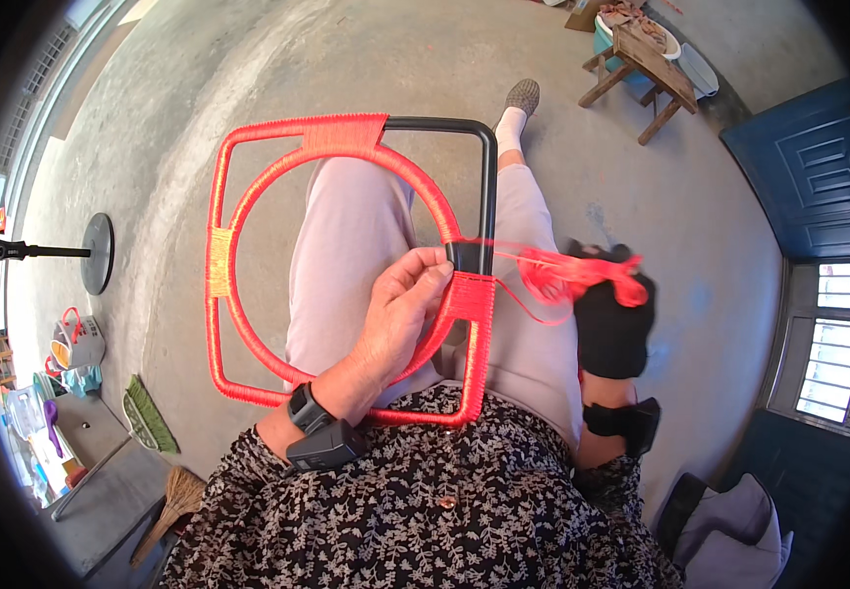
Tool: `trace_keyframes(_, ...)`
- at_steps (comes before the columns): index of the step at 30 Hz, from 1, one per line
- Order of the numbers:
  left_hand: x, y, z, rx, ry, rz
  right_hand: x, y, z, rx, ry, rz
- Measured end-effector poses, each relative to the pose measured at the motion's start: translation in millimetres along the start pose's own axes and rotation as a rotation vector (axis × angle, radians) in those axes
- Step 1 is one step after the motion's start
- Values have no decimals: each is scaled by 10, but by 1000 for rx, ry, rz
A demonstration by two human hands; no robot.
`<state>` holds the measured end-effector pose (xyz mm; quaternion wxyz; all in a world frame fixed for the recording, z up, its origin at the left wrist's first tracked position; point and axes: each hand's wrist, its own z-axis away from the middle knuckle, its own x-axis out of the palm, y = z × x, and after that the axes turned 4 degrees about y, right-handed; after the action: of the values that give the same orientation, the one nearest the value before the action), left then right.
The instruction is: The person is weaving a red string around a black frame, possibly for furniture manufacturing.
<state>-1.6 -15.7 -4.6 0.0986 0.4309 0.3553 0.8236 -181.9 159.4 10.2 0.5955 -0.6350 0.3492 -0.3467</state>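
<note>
A square frame with a round ring inside it (226, 358) rests over my lap, mostly wound in red cord. Its upper right corner is bare black tube, and a short black piece joins ring and frame at the right side. My left hand (395, 304) pinches the frame there, thumb and fingertips closed beside the black joint. To the right, my right hand (613, 329), in a black glove and blurred, is closed on a loose bundle of red cord (562, 275). Strands run from the bundle to the joint.
At the far right a wooden stool (646, 69) stands before a tub with cloth. A round-based black stand (98, 253), a green broom head (148, 412) and a straw broom (177, 494) are at left. A grey padded seat (739, 530) is at lower right, near blue doors (818, 167).
</note>
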Motion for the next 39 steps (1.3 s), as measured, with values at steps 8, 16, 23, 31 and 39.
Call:
trace_keyframes(8, 9, 4, 28, 61, -34, 22, -509, -99, -42, 336, -57, -1047)
trace_keyframes(16, -8, -20, 6, 87, -5, -66, 411, 59, 91, 388, -274, -78)
trace_keyframes(23, 30, -14, 18, 58, 69, -229, 659, -416, 161, 395, -167, 15)
trace_keyframes(31, 34, -3, 17, 7, 59, -150, 358, -431, 136, 359, -68, 14)
trace_keyframes(39, 5, -42, -18, 45, 64, -88, -143, -259, 134, 436, -347, 236)
